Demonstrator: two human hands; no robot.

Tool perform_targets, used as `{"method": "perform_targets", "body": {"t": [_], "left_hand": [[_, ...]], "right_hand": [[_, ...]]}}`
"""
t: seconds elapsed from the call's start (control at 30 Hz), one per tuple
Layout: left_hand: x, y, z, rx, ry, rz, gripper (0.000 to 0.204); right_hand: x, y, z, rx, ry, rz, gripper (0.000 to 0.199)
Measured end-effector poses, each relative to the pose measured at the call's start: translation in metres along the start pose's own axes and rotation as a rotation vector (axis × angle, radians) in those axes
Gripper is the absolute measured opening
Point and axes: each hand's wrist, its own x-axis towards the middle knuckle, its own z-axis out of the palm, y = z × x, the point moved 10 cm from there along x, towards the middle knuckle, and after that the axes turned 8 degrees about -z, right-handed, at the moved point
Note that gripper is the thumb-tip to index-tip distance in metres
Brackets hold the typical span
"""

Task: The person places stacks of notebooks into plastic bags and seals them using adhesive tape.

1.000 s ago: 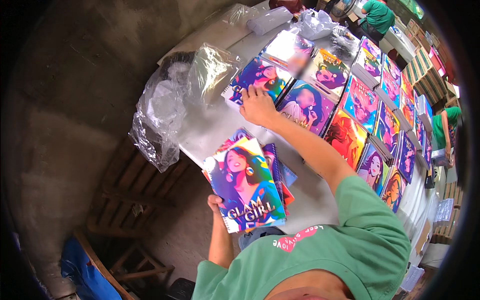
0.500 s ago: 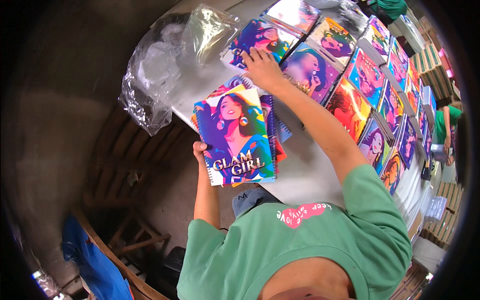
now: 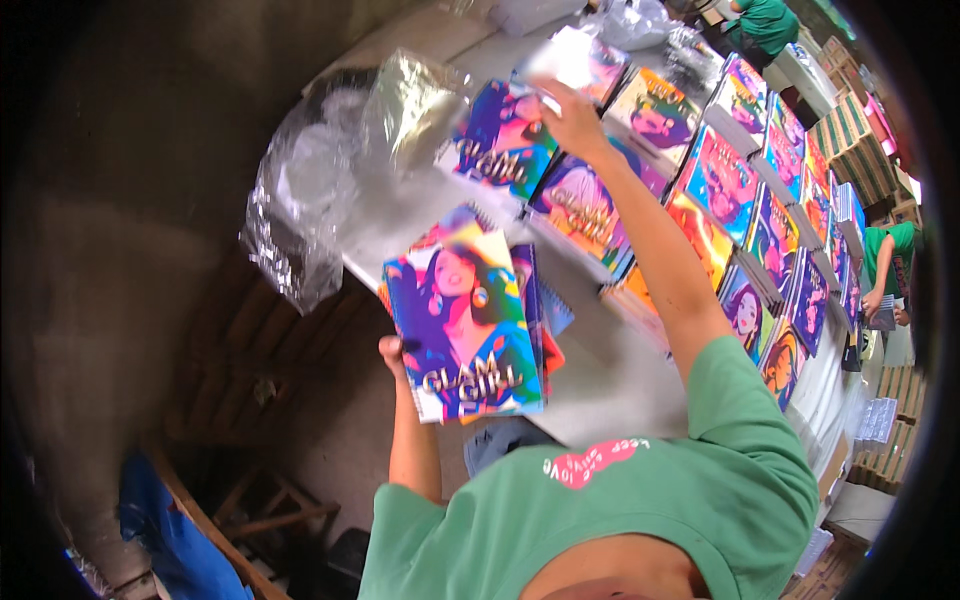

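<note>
A fanned notebook stack [image 3: 465, 330] is pinched at its left edge by the left grip [image 3: 394, 357], apparently to hold it together; over notebook piles [image 3: 652, 118] on the surface [image 3: 595, 395], the right grip [image 3: 575, 122] is blurred, its closure impossible to tell

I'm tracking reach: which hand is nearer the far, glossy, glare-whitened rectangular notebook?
Right: the right hand is by the near edge of the glare-whitened notebook; the left hand is farther back, holding notebooks.
</note>
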Motion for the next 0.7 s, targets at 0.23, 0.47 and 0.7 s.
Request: {"method": "perform_targets", "body": {"t": [0.23,0.47,0.7], "left_hand": [[0.005,-0.004,0.02,-0.003,-0.035,0.082,0.087],[0.033,-0.027,0.03,0.039,-0.036,-0.006,0.083],[0.045,-0.069,0.041,-0.141,-0.086,-0.084,0.094]], "right_hand": [[0.008,0.097,0.003,-0.844,-0.314,0.041,0.048],[-0.014,-0.112,-0.129,-0.585,0.096,-0.171,0.037],[-0.093,-0.155,-0.115,-0.462,-0.055,-0.29,0.033]]}}
